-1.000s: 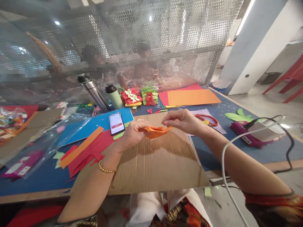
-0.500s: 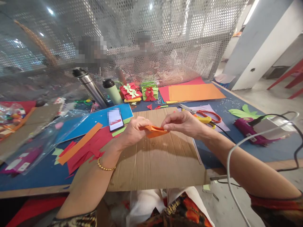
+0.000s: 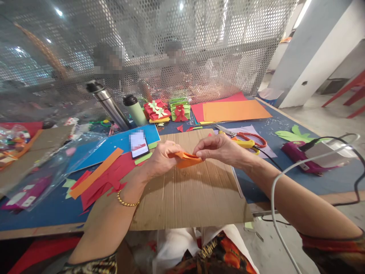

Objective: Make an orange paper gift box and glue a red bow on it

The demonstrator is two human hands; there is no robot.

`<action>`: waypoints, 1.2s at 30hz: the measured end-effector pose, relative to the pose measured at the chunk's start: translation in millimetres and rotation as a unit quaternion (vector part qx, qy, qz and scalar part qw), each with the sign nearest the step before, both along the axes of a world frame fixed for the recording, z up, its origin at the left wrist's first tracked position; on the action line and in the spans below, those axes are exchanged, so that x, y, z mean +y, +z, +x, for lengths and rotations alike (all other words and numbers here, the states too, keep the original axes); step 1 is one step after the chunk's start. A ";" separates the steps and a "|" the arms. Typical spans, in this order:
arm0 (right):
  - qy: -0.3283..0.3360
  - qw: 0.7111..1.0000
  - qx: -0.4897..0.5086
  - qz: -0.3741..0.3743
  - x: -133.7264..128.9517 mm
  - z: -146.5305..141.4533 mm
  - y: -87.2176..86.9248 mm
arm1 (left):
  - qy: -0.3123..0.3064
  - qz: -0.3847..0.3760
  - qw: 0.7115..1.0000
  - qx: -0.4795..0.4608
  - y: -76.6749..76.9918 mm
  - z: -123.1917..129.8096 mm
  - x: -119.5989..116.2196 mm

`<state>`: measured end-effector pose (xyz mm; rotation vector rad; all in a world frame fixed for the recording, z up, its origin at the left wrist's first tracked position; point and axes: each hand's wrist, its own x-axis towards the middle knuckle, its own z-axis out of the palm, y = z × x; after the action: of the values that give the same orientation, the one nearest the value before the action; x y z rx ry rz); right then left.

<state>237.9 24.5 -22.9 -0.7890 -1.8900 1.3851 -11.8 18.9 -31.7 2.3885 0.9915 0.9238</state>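
A small folded piece of orange paper (image 3: 188, 161) is held up over the brown cardboard (image 3: 188, 201). My left hand (image 3: 165, 156) grips its left end, with the fingers closed on it. At its right end my right hand (image 3: 212, 149) pinches the edge between thumb and fingertips. Just left of my left hand a phone (image 3: 138, 144) lies on a blue folder (image 3: 114, 146). Scissors with red handles (image 3: 258, 139) and a yellow-handled tool (image 3: 243, 143) lie beyond my right wrist.
Behind stand a steel flask (image 3: 110, 104), a green bottle (image 3: 136, 110), folded red (image 3: 156, 111) and green paper pieces (image 3: 179, 110), and orange sheets (image 3: 236, 111). Red strips (image 3: 108, 179) lie left. A purple power strip (image 3: 299, 158) with cables sits right. A mesh screen (image 3: 199, 53) borders the table.
Both hands keep their hold on the orange paper and have barely moved. The white cable at the right has shifted slightly left.
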 end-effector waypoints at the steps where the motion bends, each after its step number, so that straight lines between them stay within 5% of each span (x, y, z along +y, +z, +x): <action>1: 0.001 1.000 -0.002 0.003 -0.1 0.2 0.3 | 0.004 -0.002 1.000 0.002 0.0 0.0 -0.1; 36: -0.037 0.985 -0.096 0.138 -7.0 -0.9 -5.9 | -0.042 -0.010 0.997 0.063 4.0 2.1 -5.9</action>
<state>237.0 17.5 -28.8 -0.8666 -2.1187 1.0031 -9.7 12.9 -27.7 2.4773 0.9317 0.7370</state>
